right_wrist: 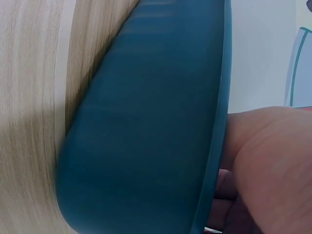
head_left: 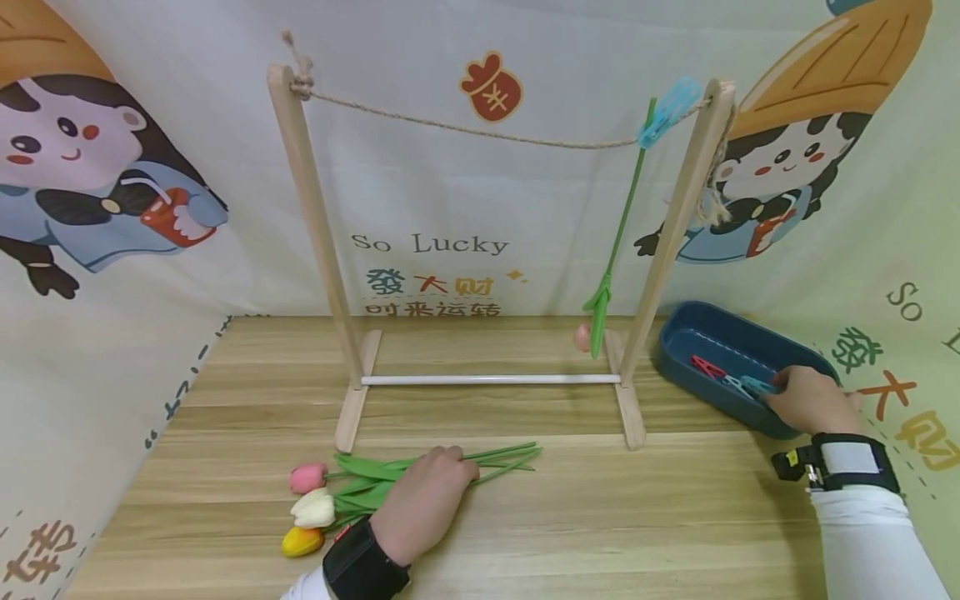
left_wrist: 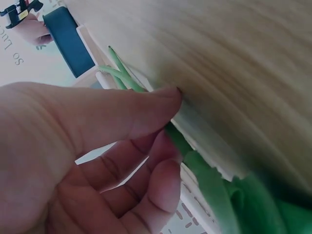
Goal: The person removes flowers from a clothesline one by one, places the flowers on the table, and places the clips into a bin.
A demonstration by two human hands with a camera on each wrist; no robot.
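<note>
My left hand (head_left: 431, 500) lies over a bunch of artificial tulips at the front of the table, its thumb and fingers pinching a green stem (left_wrist: 178, 139). The pink tulip (head_left: 307, 477), white tulip (head_left: 313, 508) and yellow tulip (head_left: 302, 542) have their heads to the left. At the right, my right hand (head_left: 813, 400) reaches over the rim of a dark blue bin (head_left: 720, 408), fingers on a light blue clothespin (head_left: 757, 386). A red clothespin (head_left: 707, 367) lies beside it. In the right wrist view the bin's wall hides my fingertips.
A wooden frame (head_left: 311, 208) stands at the back with a twine line (head_left: 465, 131) across its top. Near its right post, a blue clothespin (head_left: 670, 112) holds a hanging tulip (head_left: 618, 233), head down. Printed cloth (head_left: 435, 192) covers the wall behind.
</note>
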